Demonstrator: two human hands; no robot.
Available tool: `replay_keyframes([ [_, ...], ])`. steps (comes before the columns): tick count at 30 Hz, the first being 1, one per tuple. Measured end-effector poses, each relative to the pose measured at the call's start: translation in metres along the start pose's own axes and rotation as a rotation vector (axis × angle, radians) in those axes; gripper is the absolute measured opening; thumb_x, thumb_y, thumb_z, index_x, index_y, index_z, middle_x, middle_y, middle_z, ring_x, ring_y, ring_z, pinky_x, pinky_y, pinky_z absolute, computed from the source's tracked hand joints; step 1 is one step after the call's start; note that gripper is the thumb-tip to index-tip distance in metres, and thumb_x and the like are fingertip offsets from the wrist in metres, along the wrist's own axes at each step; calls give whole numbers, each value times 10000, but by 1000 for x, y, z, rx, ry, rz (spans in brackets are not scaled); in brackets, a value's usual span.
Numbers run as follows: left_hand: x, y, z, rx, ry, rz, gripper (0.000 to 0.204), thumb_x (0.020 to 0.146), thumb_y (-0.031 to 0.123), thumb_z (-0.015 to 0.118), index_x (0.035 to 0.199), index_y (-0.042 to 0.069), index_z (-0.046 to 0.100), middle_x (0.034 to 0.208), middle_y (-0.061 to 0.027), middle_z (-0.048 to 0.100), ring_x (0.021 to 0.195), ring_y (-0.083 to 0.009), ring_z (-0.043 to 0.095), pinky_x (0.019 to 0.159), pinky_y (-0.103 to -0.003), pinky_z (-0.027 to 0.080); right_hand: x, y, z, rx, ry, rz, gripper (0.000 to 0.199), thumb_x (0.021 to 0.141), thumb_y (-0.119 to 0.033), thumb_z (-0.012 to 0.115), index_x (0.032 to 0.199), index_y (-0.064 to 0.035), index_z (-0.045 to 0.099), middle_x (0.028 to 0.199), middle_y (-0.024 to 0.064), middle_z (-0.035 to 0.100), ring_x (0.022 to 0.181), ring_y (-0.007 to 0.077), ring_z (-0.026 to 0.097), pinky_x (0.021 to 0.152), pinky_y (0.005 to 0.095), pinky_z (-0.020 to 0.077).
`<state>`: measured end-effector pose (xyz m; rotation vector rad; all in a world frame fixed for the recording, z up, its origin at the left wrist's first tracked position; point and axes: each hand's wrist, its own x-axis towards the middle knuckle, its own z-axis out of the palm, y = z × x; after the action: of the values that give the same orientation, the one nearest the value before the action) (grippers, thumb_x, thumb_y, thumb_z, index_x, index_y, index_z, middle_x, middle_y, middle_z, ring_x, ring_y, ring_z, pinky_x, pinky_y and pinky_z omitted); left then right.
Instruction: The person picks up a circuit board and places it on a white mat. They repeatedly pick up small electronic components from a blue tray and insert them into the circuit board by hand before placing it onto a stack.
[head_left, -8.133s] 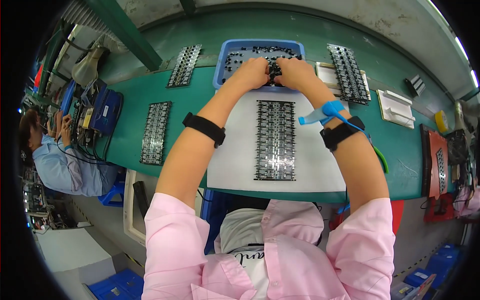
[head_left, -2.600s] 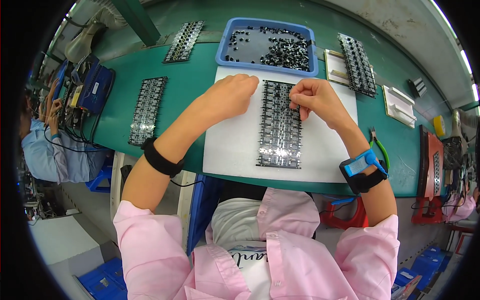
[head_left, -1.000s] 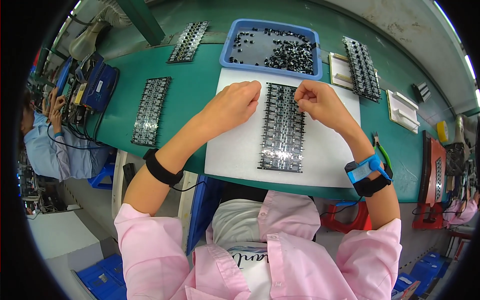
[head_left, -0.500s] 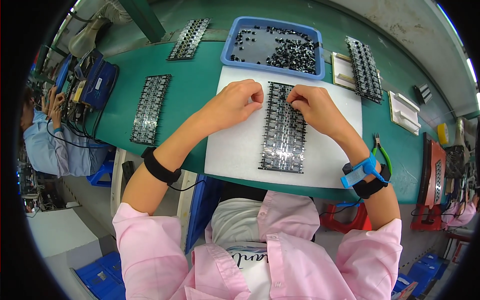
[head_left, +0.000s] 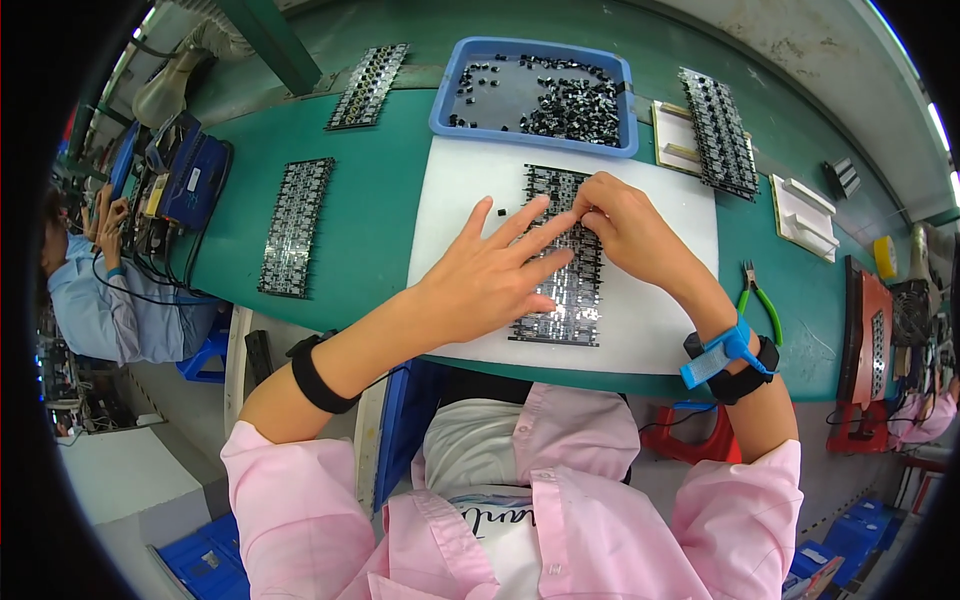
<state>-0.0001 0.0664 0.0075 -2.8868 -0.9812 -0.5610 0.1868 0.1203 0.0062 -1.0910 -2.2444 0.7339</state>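
A panel of circuit boards (head_left: pixel 565 320) lies lengthwise on a white foam mat (head_left: pixel 465 335) in front of me. My left hand (head_left: pixel 490 270) reaches across the panel's left side, fingers spread, with nothing seen in it. Its fingertips are over the panel and come close to my right hand (head_left: pixel 625 222). The right thumb and fingers are pinched together at the panel's upper right; whatever they hold is hidden. A small black component (head_left: pixel 502 212) rests on the mat left of the panel.
Beyond the mat stands a blue tray (head_left: pixel 435 110) of small black components. More board panels lie at left (head_left: pixel 297 230), far left (head_left: pixel 368 85) and right, the right panel (head_left: pixel 718 135) leaning on a white fixture (head_left: pixel 675 150). Green-handled cutters (head_left: pixel 765 312) lie right. A co-worker (head_left: pixel 120 290) sits left.
My left hand has opened from a pinch and moved down and right over the panel. A small black component now shows on the mat. My right hand stays pinched near the panel's upper right.
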Motion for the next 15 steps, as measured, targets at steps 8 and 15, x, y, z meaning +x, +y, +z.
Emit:
replay_keyframes([
  [8, -3, -13, -21, -606, -55, -23, 131, 708, 136, 604, 755, 41, 527, 852, -78, 541, 863, -255, 509, 732, -353, 388, 2, 3, -2, 39, -41, 64, 39, 712, 23, 502, 747, 20, 517, 759, 126, 504, 693, 256, 501, 637, 326, 407],
  [15, -6, -10, -22, -448, -12, -51, 101, 712, 90, 588, 719, 31, 505, 667, -75, 484, 695, -260, 508, 636, -340, 404, 1, 3, -7, 45, 16, 41, 52, 724, 21, 492, 767, 28, 521, 737, 114, 539, 656, 204, 513, 608, 307, 416],
])
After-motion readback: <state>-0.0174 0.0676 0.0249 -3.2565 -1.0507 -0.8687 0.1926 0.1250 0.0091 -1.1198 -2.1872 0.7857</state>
